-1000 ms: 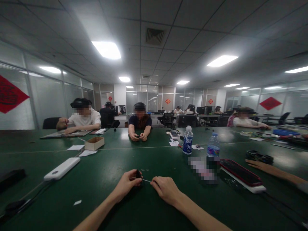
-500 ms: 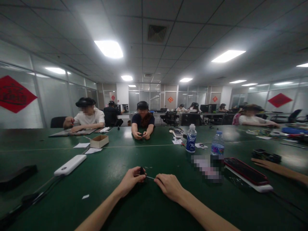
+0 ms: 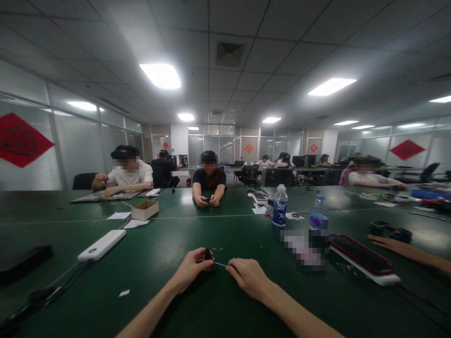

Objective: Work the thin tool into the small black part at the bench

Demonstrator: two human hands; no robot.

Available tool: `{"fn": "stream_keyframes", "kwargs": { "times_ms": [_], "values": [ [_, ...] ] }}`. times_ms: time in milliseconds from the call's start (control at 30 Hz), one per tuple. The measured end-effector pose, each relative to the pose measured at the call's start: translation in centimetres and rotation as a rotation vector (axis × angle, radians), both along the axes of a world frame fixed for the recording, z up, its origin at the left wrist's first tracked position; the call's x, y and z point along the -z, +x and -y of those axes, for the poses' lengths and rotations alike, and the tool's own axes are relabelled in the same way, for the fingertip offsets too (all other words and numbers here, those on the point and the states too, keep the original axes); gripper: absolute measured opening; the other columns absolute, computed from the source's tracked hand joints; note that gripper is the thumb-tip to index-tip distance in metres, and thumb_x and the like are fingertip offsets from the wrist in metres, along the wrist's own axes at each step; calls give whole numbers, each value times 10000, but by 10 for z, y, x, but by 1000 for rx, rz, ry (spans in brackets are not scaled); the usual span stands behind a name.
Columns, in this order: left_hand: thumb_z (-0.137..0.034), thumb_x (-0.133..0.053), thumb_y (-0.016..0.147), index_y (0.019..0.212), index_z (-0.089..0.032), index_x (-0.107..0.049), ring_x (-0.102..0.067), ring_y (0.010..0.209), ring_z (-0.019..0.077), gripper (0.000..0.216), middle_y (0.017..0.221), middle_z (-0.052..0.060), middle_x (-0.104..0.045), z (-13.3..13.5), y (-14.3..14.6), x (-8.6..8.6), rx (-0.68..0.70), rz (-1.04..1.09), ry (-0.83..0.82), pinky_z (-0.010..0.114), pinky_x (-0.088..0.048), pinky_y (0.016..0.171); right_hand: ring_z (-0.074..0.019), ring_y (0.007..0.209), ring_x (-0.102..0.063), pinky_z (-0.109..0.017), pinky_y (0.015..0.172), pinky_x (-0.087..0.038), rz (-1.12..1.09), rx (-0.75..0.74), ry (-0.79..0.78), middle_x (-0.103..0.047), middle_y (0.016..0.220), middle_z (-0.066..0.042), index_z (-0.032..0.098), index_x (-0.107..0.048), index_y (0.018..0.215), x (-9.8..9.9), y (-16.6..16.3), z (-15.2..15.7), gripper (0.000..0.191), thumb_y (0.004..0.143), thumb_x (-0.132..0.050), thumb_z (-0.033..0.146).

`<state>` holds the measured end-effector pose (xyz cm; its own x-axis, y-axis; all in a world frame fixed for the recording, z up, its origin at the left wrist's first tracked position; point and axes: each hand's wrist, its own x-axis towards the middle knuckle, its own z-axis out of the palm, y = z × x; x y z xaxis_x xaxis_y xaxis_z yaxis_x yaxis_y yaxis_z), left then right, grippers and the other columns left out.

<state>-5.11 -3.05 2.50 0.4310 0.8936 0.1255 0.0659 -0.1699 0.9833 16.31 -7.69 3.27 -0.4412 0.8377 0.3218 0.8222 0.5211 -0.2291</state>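
Pinched between the fingers of my left hand (image 3: 194, 266) is a small black part (image 3: 207, 254), its lower side covered by the thumb and fingertips. My right hand (image 3: 248, 277) is closed around a screwdriver, whose thin metal shaft (image 3: 220, 264) runs leftward to the black part. The screwdriver's handle is hidden inside my palm. Whether the tip touches the part or sits in it is too small to tell. Both hands are just above or on the green table (image 3: 197, 307).
A white power bank (image 3: 102, 245) with a cable lies left, near a small cardboard box (image 3: 144, 210). Two bottles (image 3: 280, 206) stand ahead right. A phone-like device (image 3: 362, 253) lies right, by another person's hand (image 3: 391, 244). Across the table a person (image 3: 208, 180) sits working.
The whole scene sits slightly lower in view, as my head has tipped up a little. Both hands keep the same hold on the black part and the screwdriver.
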Motion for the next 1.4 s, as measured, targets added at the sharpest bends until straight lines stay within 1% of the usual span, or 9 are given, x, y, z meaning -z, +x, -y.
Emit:
{"fn": "stream_keyframes", "kwargs": {
  "times_ms": [300, 433, 567, 733, 1000, 1167, 1400],
  "values": [
    [-366, -700, 688, 918, -140, -602, -560, 812, 181, 337, 877, 47, -609, 1, 0, -2, 13, 1, 15, 307, -437, 742, -167, 781, -627, -242, 672, -424, 39, -5, 4, -664, 878, -49, 192, -613, 986, 0, 0, -1, 335, 971, -323, 358],
    [-365, -685, 708, 926, -139, -600, -551, 807, 179, 325, 859, 42, -604, 2, 0, -4, 30, -22, 24, 295, -435, 728, -164, 754, -615, -242, 659, -418, 43, -9, 10, -656, 859, -44, 194, -611, 968, -2, 1, 0, 301, 949, -372, 375],
    [-359, -690, 703, 928, -138, -598, -548, 812, 179, 328, 857, 39, -597, 2, 0, -4, 26, -12, 25, 292, -435, 734, -154, 724, -600, -236, 644, -410, 68, -27, 20, -645, 844, -30, 205, -601, 1007, -4, 1, 1, 238, 915, -427, 338],
    [-319, -685, 701, 915, -135, -598, -539, 762, 159, 295, 826, 30, -593, -1, 0, -1, 26, -9, 30, 277, -428, 706, -162, 727, -599, -238, 625, -391, 114, -36, 53, -645, 840, -31, 215, -593, 1039, 0, 2, -1, 224, 897, -444, 303],
    [-276, -675, 677, 897, -143, -600, -551, 813, 184, 269, 870, 44, -605, 1, 1, -3, 12, -8, 13, 297, -435, 728, -150, 703, -585, -234, 611, -381, 104, -49, 56, -632, 823, -24, 213, -586, 1019, 1, 2, -2, 207, 906, -428, 286],
    [-248, -657, 692, 939, -138, -598, -564, 836, 192, 277, 900, 57, -621, 1, 0, -2, 10, -2, 16, 307, -440, 742, -137, 680, -573, -223, 600, -382, 61, -69, 54, -630, 812, -17, 208, -592, 1001, 2, 3, -2, 203, 911, -424, 281],
    [-256, -649, 727, 944, -126, -619, -566, 830, 182, 255, 906, 56, -641, 3, -2, -3, 100, -34, 60, 306, -435, 758, -129, 660, -583, -220, 596, -378, 10, -72, 100, -646, 772, -12, 204, -624, 932, 11, 5, -5, 249, 934, -406, 324]
  ]
}}
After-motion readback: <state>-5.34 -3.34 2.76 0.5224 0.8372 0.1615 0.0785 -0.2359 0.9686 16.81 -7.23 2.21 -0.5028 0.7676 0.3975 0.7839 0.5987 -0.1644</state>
